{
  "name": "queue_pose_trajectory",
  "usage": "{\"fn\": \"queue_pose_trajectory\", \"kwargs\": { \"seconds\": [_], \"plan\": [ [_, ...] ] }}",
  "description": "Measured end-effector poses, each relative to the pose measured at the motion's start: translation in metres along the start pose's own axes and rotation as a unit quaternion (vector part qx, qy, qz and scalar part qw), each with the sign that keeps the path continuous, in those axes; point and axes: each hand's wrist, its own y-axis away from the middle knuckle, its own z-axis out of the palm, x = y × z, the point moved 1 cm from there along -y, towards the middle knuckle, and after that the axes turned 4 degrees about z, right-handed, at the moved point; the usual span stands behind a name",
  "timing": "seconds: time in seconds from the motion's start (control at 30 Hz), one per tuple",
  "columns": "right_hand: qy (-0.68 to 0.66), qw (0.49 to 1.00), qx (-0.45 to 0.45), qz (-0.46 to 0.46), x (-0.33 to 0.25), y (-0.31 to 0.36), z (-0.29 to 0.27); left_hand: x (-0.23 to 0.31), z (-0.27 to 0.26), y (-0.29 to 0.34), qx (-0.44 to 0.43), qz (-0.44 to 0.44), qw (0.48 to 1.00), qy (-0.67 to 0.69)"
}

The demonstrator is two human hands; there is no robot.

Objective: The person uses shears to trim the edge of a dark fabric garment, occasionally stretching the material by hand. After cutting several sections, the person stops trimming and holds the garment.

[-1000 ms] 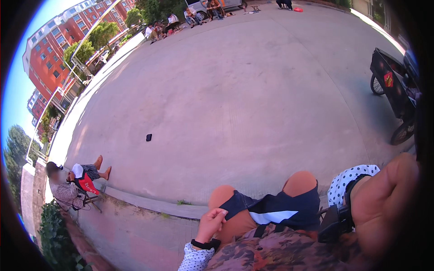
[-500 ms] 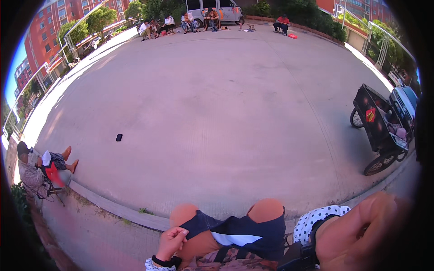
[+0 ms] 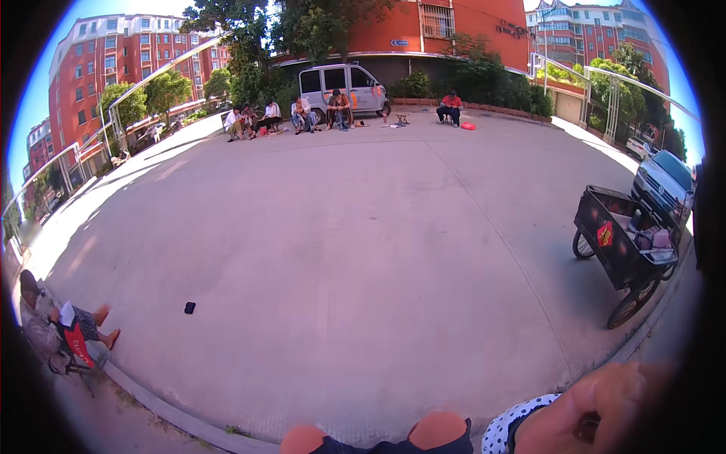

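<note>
My right hand is raised close at the lower right, its fingers curled and running into the dark rim of the picture. Whatever it grips, if anything, is hidden. Beside it shows a white sleeve with dark dots. Low in the middle are my bare knees, with dark cloth between them. My left hand is out of the picture. Ahead on the paving lies a small black object, out of reach of the visible hand.
A black cargo tricycle stands at the right, a car behind it. At the left a person sits by the kerb. Several people sit far off near a grey van; another in red sits apart.
The view has tilted up, so the paving and my knees sit lower in the picture. My left hand, shown earlier with curled fingers near my lap, has left the view. My right hand stays raised.
</note>
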Motion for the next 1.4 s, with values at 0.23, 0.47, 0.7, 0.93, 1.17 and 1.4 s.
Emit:
{"fn": "queue_pose_trajectory", "kwargs": {
  "seconds": [0.23, 0.47, 0.7, 0.93, 1.17, 1.4],
  "plan": [
    [-0.011, 0.998, -0.021, -0.051, -0.001, -0.028, -0.015, 0.016, 0.005, 0.019, -0.002, -0.02, 1.0, -0.012],
    [-0.07, 0.994, -0.011, 0.081, -0.012, 0.024, 0.007, 0.003, -0.014, -0.009, -0.016, -0.007, 1.0, 0.0],
    [-0.037, 0.988, 0.034, 0.144, -0.077, 0.063, 0.037, -0.01, -0.01, -0.024, -0.009, -0.01, 1.0, 0.027],
    [0.0, 0.99, 0.051, 0.131, -0.127, 0.036, 0.061, -0.01, -0.006, -0.018, -0.027, 0.006, 0.999, 0.03],
    [0.162, 0.892, -0.018, 0.421, -0.052, 0.129, 0.094, -0.015, -0.019, -0.006, -0.008, 0.013, 0.999, 0.03],
    [0.416, 0.667, -0.319, 0.529, -0.088, 0.329, 0.055, -0.001, -0.01, 0.003, -0.016, 0.027, 0.999, 0.029]
  ]
}}
